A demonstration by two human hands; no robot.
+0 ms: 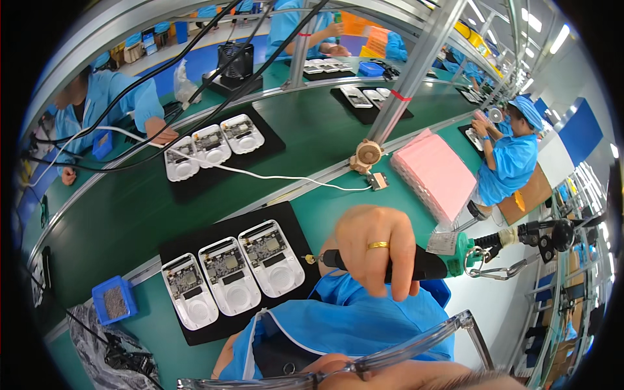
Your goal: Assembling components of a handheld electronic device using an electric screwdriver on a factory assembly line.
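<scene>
**Screwdriver held over the tray**

My right hand [377, 250] was wrapped tight around the screwdriver [416, 263], its tip just beside the black tray [195, 331] of three white units [233, 276] at the worktop's [338, 201] near edge.

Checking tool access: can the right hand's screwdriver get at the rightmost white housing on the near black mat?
Probably yes: the right hand holds the screwdriver, whose tip sits just beside the rightmost housing, with nothing between them.

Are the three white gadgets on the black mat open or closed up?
Open: the three white gadgets show bare circuit boards, no covers, on the black mat.
</scene>
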